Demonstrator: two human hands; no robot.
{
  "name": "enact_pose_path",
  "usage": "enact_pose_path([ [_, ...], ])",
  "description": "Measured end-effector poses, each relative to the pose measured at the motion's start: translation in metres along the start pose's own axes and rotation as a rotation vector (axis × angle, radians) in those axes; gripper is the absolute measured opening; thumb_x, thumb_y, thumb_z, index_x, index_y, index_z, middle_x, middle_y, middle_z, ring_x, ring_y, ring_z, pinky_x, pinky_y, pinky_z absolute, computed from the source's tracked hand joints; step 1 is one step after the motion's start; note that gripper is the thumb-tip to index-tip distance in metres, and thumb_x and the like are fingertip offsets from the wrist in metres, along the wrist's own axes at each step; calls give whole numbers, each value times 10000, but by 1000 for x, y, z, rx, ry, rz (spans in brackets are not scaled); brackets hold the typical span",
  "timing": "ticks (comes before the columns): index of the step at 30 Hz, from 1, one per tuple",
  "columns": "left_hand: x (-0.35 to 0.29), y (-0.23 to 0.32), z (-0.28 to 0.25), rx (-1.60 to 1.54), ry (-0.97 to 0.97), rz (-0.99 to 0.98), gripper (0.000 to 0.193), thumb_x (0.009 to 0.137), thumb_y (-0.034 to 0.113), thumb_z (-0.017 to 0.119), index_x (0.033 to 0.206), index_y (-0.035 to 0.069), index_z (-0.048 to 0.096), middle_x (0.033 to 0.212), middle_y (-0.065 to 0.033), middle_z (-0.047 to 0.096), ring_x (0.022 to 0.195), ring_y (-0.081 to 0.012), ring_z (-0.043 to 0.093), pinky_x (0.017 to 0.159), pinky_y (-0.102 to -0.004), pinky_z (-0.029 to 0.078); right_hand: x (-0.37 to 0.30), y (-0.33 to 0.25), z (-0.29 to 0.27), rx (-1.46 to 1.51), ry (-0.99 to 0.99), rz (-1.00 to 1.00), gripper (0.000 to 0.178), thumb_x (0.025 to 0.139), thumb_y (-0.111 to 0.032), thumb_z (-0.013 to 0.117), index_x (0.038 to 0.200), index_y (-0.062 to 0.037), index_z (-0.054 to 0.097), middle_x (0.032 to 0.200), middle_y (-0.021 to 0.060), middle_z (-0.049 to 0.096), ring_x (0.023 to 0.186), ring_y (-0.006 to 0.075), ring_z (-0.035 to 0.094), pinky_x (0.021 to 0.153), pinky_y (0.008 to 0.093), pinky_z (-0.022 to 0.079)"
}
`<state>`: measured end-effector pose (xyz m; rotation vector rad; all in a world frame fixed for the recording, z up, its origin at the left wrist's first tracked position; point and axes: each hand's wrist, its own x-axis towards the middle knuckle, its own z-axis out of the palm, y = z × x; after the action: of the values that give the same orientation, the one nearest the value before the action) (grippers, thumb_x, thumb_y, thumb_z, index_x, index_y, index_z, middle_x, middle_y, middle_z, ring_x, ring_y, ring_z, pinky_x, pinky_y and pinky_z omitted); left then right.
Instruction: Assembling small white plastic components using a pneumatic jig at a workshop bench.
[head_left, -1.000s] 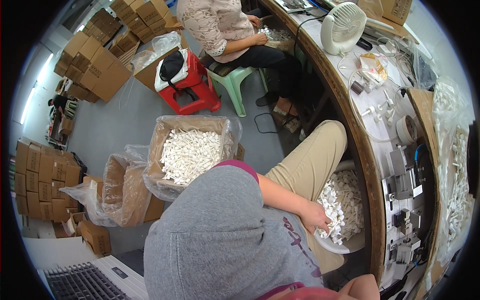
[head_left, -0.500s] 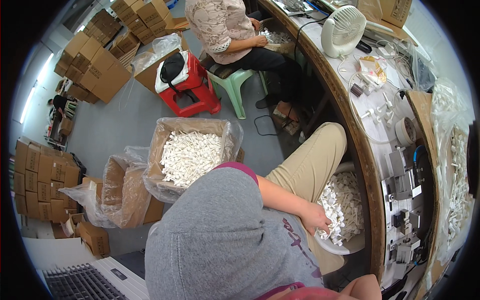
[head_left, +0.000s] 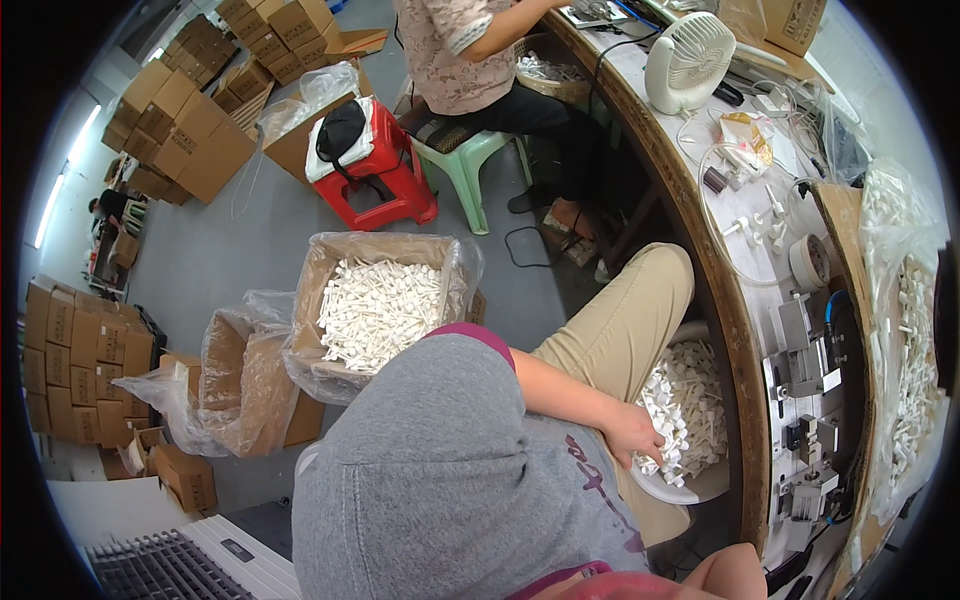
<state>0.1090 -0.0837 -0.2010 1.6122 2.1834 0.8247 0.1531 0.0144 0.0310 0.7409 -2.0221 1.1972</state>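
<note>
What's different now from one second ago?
The co-worker's arm lifted away from the basket, up toward the bench, and their body leaned that way. The person's left hand stayed at the white pieces in the tub.

Small white pieces (head_left: 704, 402), many with a slim stem and a wider head, lie loose and jumbled at differing angles, heaped inside the pale round tub (head_left: 712, 487), brightest toward its left side.
</note>
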Motion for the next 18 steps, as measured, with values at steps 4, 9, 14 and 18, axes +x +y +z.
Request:
enact_pose_path([
  [4, 0, -1, -2, -5, -13, -3, 664, 784, 382, 718, 1384, 206, 496, 1123, -117, 560, 935, -324, 646, 771, -452, 525, 0, -1, 3, 13, 15, -8, 447, 1070, -338, 292, 1374, -34, 414, 1349, 205, 497, 1090, 295, 582, 874, 402, 530],
  [9, -2, -5, -1, -10, -18, -25, 671, 790, 384, 714, 1395, 210, 480, 1139, -120, 560, 942, -336, 643, 778, -461, 526, 1, -4, 3, 69, 45, -33, 449, 1071, -341, 288, 1374, -34, 412, 1349, 206, 495, 1093, 296, 580, 879, 403, 529],
  [14, -2, -1, -1, 33, -39, -50, 673, 789, 388, 715, 1394, 217, 475, 1150, -115, 564, 950, -334, 643, 782, -468, 526, 7, -17, 8, 173, 103, -113, 452, 1071, -345, 284, 1373, -34, 411, 1350, 206, 494, 1097, 296, 578, 884, 404, 528],
  [18, -2, -4, 6, 75, -32, -42, 677, 778, 412, 718, 1382, 212, 485, 1158, -111, 567, 965, -330, 641, 782, -469, 526, 19, -38, 18, 332, 186, -237, 454, 1072, -348, 280, 1373, -33, 409, 1351, 206, 493, 1099, 297, 577, 888, 405, 527],
])
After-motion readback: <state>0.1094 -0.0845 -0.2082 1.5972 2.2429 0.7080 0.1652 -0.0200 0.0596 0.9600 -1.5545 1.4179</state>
